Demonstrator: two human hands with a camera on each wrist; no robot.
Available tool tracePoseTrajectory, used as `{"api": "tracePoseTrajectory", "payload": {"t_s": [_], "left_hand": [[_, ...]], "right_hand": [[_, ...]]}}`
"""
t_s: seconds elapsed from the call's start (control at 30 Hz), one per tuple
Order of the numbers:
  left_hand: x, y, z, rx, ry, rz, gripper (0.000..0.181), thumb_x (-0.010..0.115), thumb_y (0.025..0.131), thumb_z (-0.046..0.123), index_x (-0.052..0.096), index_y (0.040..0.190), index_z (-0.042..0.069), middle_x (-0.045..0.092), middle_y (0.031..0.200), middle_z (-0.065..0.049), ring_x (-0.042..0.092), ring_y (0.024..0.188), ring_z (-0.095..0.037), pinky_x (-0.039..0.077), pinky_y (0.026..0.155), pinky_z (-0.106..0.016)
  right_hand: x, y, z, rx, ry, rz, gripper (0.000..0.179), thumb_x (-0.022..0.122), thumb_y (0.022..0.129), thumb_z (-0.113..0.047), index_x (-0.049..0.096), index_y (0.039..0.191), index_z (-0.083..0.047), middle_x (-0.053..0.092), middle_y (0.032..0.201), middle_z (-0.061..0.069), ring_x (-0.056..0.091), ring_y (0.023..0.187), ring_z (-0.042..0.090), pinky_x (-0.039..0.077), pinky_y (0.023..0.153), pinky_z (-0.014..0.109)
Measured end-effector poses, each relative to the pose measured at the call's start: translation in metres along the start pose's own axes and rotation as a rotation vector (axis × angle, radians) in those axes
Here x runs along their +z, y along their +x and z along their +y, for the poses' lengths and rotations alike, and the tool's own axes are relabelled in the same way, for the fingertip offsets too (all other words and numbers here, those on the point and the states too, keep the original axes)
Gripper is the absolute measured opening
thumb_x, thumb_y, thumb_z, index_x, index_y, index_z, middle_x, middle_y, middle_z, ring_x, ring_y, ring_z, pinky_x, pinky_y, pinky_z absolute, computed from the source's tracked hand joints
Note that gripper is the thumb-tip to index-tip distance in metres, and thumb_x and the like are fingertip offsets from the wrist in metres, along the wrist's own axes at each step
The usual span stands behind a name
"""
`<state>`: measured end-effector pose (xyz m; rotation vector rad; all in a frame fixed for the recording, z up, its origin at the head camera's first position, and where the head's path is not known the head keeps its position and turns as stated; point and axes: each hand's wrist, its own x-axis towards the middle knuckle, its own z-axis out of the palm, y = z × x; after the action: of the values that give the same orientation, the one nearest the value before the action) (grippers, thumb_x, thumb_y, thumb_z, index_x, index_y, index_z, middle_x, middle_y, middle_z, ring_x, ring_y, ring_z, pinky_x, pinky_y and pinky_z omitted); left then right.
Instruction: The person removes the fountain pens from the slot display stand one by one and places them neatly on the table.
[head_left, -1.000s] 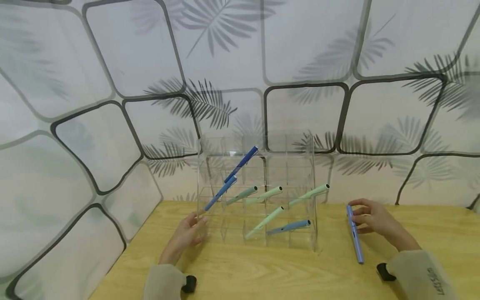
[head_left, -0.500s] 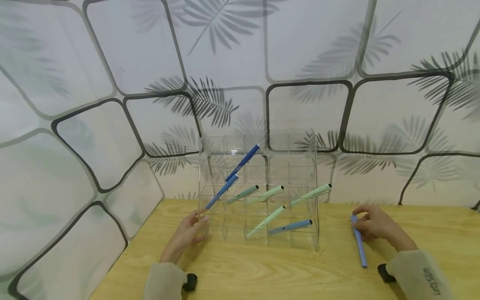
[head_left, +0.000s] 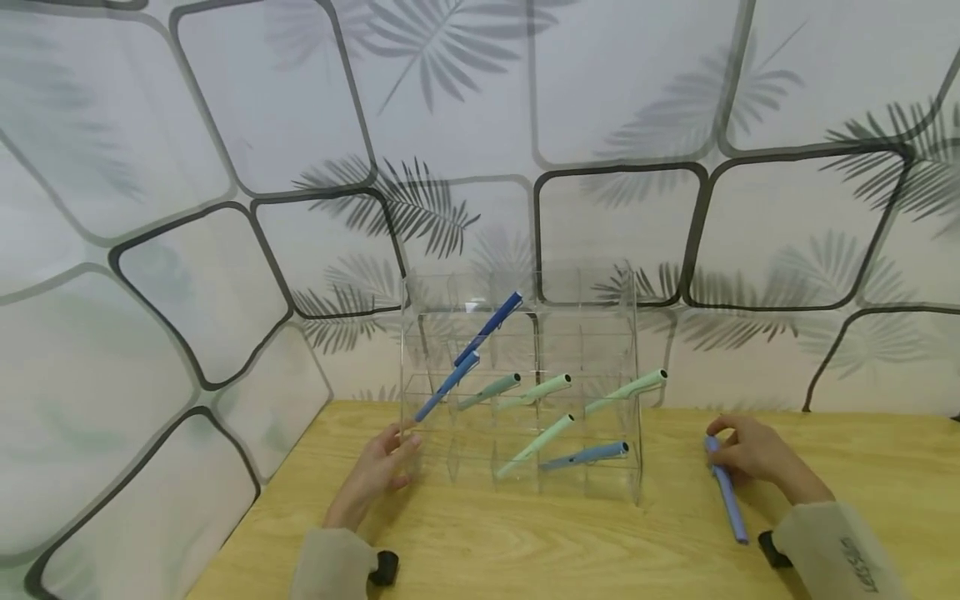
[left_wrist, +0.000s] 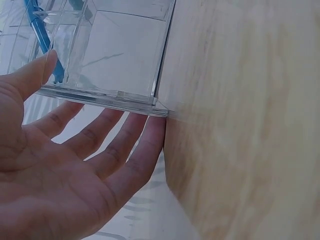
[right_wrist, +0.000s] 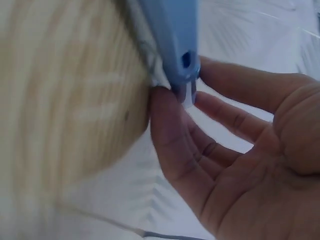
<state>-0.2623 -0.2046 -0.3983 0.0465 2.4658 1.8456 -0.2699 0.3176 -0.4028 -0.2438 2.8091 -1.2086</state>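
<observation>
A clear acrylic pen rack (head_left: 525, 492) stands on the wooden table with several capped pens slanting out of its compartments. My left hand (head_left: 371, 475) holds the rack's left side panel, thumb (left_wrist: 47, 65) at the front edge and the other fingers against the panel's outer face. To the right of the rack, my right hand (head_left: 757, 450) pinches one end of a periwinkle-blue pen (head_left: 729, 500) between thumb and fingers. The pen's other end points toward me, low over the table. In the right wrist view, a dark oval opening shows in the blue pen (right_wrist: 172, 35) near the fingertips.
In the rack are a dark blue pen (head_left: 489, 327), a mid-blue pen (head_left: 447, 386), a teal pen (head_left: 490, 390), a steel-blue pen (head_left: 585, 456) and several pale green pens (head_left: 536, 444). A patterned curtain (head_left: 615, 233) hangs behind the table (head_left: 525, 550).
My right thumb and fingers have closed round the pen's far end, and its near end has swung slightly right and toward me. The left hand stays on the rack.
</observation>
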Motion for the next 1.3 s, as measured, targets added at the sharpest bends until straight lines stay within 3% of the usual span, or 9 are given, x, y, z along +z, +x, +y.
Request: {"api": "tracePoseTrajectory", "payload": {"t_s": [0.17, 0.4, 0.7, 0.77, 1.0, 1.13, 1.3], "left_hand": [[0.001, -0.003, 0.0, -0.007, 0.0, 0.014, 0.051, 0.056, 0.107, 0.021, 0.042, 0.151, 0.0, 0.045, 0.145, -0.032, 0.044, 0.133, -0.045, 0.057, 0.081, -0.04], [0.0, -0.002, 0.0, -0.01, 0.008, 0.013, 0.05, 0.055, 0.107, 0.02, 0.043, 0.15, 0.0, 0.047, 0.144, -0.031, 0.047, 0.13, -0.043, 0.056, 0.079, -0.038], [0.001, 0.0, 0.0, -0.011, 0.016, 0.015, 0.05, 0.055, 0.107, 0.022, 0.043, 0.15, 0.0, 0.05, 0.142, -0.03, 0.051, 0.124, -0.039, 0.055, 0.075, -0.035], [0.001, 0.0, 0.0, -0.011, 0.013, 0.013, 0.051, 0.055, 0.107, 0.023, 0.042, 0.151, -0.001, 0.048, 0.143, -0.031, 0.049, 0.127, -0.04, 0.055, 0.077, -0.037], [0.001, 0.0, -0.001, -0.005, 0.002, 0.007, 0.052, 0.055, 0.107, 0.023, 0.041, 0.151, 0.0, 0.047, 0.144, -0.031, 0.046, 0.129, -0.041, 0.055, 0.077, -0.038], [0.001, 0.0, 0.0, -0.003, 0.004, 0.006, 0.051, 0.055, 0.107, 0.021, 0.042, 0.151, 0.0, 0.046, 0.145, -0.03, 0.044, 0.132, -0.043, 0.055, 0.082, -0.041], [0.002, 0.0, 0.0, -0.001, -0.001, 0.007, 0.05, 0.055, 0.107, 0.021, 0.042, 0.151, 0.0, 0.048, 0.144, -0.03, 0.045, 0.132, -0.043, 0.055, 0.08, -0.039]], "right_hand": [[-0.009, 0.0, -0.009, 0.016, -0.032, -0.037, 0.039, 0.067, 0.088, 0.002, 0.049, 0.116, 0.022, 0.065, 0.089, 0.018, 0.064, 0.071, 0.025, 0.057, 0.062, 0.04], [-0.038, 0.003, -0.039, -0.013, -0.072, -0.036, 0.038, 0.063, 0.096, -0.001, 0.048, 0.121, 0.022, 0.066, 0.098, 0.027, 0.067, 0.081, 0.034, 0.059, 0.066, 0.043], [-0.061, 0.01, -0.082, -0.052, 0.053, 0.041, 0.049, 0.057, 0.103, -0.007, 0.038, 0.137, 0.023, 0.059, 0.117, 0.037, 0.068, 0.097, 0.038, 0.059, 0.077, 0.041], [-0.062, 0.012, -0.091, -0.069, 0.082, 0.089, 0.049, 0.057, 0.104, -0.009, 0.038, 0.139, 0.021, 0.057, 0.122, 0.037, 0.068, 0.098, 0.034, 0.059, 0.079, 0.038], [-0.061, 0.015, -0.116, -0.109, 0.142, 0.239, 0.051, 0.056, 0.106, -0.015, 0.039, 0.142, 0.017, 0.053, 0.128, 0.035, 0.06, 0.084, -0.004, 0.056, 0.078, 0.024], [-0.064, 0.017, -0.128, -0.124, 0.183, 0.274, 0.05, 0.057, 0.105, -0.014, 0.04, 0.141, 0.016, 0.053, 0.128, 0.032, 0.06, 0.081, -0.007, 0.055, 0.076, 0.02], [-0.068, 0.02, -0.142, -0.119, 0.238, 0.262, 0.051, 0.057, 0.105, -0.014, 0.038, 0.143, 0.015, 0.054, 0.126, 0.023, 0.062, 0.081, -0.006, 0.055, 0.077, 0.02]]}}
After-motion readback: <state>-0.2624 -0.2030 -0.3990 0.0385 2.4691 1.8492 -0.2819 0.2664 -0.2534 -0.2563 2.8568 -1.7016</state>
